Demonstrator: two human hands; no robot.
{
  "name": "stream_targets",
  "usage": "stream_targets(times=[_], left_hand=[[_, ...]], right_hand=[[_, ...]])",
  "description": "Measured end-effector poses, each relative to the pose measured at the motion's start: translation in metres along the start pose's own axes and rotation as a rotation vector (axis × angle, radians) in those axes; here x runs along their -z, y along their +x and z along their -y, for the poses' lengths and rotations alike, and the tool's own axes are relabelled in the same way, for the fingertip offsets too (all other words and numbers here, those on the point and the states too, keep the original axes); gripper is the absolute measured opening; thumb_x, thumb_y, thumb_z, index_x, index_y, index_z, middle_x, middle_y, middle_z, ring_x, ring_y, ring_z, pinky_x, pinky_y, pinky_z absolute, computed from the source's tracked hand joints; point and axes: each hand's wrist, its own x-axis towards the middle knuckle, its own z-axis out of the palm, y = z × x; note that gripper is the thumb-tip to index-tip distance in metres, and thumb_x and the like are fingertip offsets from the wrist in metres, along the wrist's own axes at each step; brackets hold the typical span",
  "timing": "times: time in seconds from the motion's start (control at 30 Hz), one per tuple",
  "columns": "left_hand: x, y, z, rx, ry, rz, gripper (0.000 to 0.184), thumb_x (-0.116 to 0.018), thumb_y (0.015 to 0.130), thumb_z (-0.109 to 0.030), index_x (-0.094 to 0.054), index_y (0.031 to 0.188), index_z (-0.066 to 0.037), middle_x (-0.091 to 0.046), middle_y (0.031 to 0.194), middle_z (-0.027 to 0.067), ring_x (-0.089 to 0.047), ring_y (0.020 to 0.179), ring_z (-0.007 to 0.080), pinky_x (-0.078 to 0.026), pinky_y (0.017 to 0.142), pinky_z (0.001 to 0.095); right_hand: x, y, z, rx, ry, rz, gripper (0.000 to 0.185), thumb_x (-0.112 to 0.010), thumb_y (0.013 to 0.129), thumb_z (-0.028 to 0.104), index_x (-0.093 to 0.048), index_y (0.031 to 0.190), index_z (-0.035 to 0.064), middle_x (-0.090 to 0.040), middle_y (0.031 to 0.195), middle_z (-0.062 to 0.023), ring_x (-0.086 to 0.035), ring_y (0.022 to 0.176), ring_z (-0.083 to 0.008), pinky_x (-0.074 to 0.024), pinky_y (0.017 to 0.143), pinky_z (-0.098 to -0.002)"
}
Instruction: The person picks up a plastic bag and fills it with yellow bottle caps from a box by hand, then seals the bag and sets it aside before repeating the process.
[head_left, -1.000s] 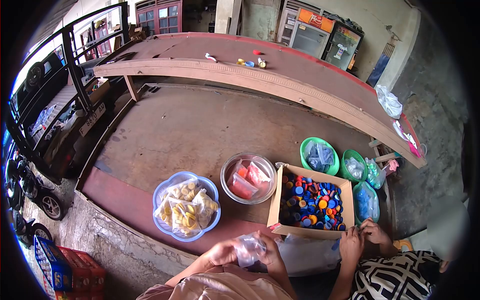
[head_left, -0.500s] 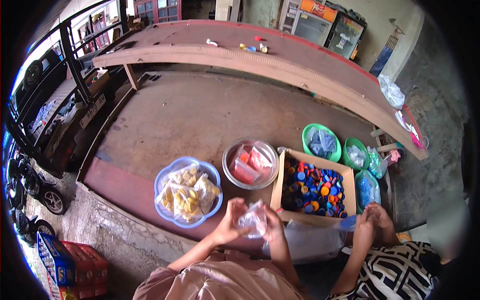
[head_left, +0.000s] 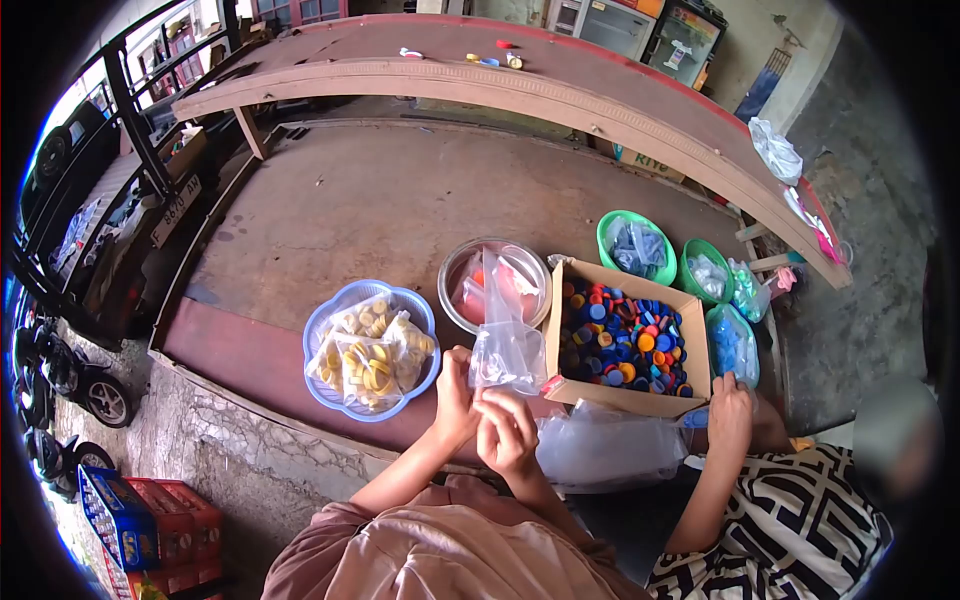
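Note:
A clear plastic bag [head_left: 508, 352] stands up from my two hands, its tip reaching over the steel bowl. My left hand [head_left: 457, 402] is closed on the bag's lower left edge. My right hand [head_left: 508, 430] pinches the lower edge, fingers bent together. Left of my hands sits a blue scalloped basket [head_left: 313, 375] with bags of yellow caps [head_left: 370, 372]. Behind the clear bag, the steel bowl [head_left: 446, 300] holds bags with red contents, partly hidden. To the right is a cardboard box [head_left: 630, 400] full of loose, mixed-colour bottle caps [head_left: 625, 335].
Green baskets [head_left: 668, 270] with bagged blue and pale contents stand beyond the box. A stack of clear plastic bags [head_left: 610, 448] lies in front of it. At the right, a co-worker's hand [head_left: 732, 410] is by a blue bag [head_left: 733, 345]. A raised wooden ledge [head_left: 480, 85] spans the back.
The clear bag, bunched between my hands before, now extends upward. My right hand has moved lower and closed at its bottom edge. The view has shifted slightly; the co-worker's hand has moved.

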Motion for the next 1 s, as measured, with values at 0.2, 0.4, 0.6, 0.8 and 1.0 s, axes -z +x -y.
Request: stream_targets(times=[0.2,0.4,0.6,0.8,1.0], left_hand=[[-0.002,-0.031,0.000,0.035,0.156,0.249,0.028,-0.056,0.075,0.004,-0.038,0.096,-0.001,-0.049,0.075,0.0117,-0.051,0.064,0.0218,-0.039,0.056,0.0268],[0.007,-0.048,-0.011,0.126,0.638,0.504,0.036,-0.064,0.066,-0.006,-0.045,0.096,-0.002,-0.051,0.088,0.0125,-0.054,0.080,0.0264,-0.041,0.069,0.0382],[0.015,-0.053,-0.015,-0.137,0.462,0.557,0.073,-0.074,0.056,-0.013,-0.038,0.119,-0.002,-0.043,0.118,0.0168,-0.044,0.109,0.0330,-0.035,0.091,0.0454],[0.018,-0.047,-0.002,-0.106,0.282,0.707,0.094,-0.078,0.046,-0.010,-0.033,0.128,-0.003,-0.040,0.131,0.0184,-0.039,0.121,0.0378,-0.031,0.101,0.0490],[0.020,-0.030,-0.011,0.077,0.369,0.891,0.094,-0.080,0.047,-0.024,-0.035,0.126,-0.003,-0.047,0.122,0.0166,-0.047,0.111,0.0332,-0.037,0.092,0.0437]], right_hand=[[0.003,-0.025,-0.022,-0.313,-0.166,0.109,0.054,-0.054,0.075,-0.004,-0.040,0.127,-0.0026,-0.046,0.125,-0.0245,-0.048,0.112,-0.0399,-0.0421,0.092,-0.0410],[-0.002,-0.047,-0.026,-0.604,0.033,-0.202,0.064,-0.058,0.063,-0.013,-0.045,0.125,-0.0011,-0.054,0.118,-0.0185,-0.054,0.108,-0.0283,-0.0420,0.093,-0.0370],[0.005,-0.050,-0.036,-0.549,-0.003,0.076,0.057,-0.072,0.061,0.003,-0.051,0.114,-0.0031,-0.056,0.111,-0.0219,-0.055,0.105,-0.0346,-0.0437,0.089,-0.0383],[0.029,-0.034,-0.024,-0.564,0.207,0.481,0.056,-0.074,0.061,0.013,-0.048,0.106,-0.0074,-0.055,0.101,-0.0270,-0.054,0.096,-0.0405,-0.0450,0.081,-0.0424],[0.037,-0.031,-0.029,-0.525,0.205,0.673,0.051,-0.070,0.065,0.015,-0.047,0.104,-0.0066,-0.054,0.103,-0.0277,-0.053,0.099,-0.0402,-0.0426,0.086,-0.0428]])
